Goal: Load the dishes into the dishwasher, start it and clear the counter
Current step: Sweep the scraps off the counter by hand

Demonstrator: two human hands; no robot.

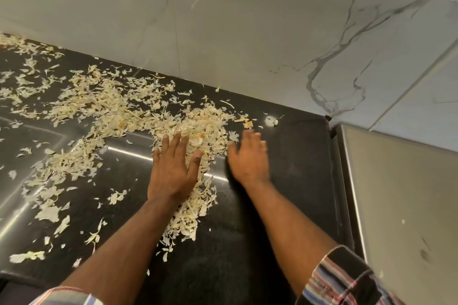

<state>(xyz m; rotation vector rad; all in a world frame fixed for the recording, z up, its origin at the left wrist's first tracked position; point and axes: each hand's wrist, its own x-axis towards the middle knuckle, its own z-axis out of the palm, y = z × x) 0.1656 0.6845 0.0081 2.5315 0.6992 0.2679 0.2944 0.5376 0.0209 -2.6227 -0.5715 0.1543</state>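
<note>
Peelings (128, 109) are being gathered on the dark desk (285, 156) — for clearing, it seems. The left hand (173, 168) is being pressed flat, fingers straight; the right hand (247, 158) — blurred — is being held relaxed, grasping nothing.

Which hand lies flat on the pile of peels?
The left hand: its spread fingers rest on the peels. The right hand is blurred beside the pile, over bare dark counter.
</note>
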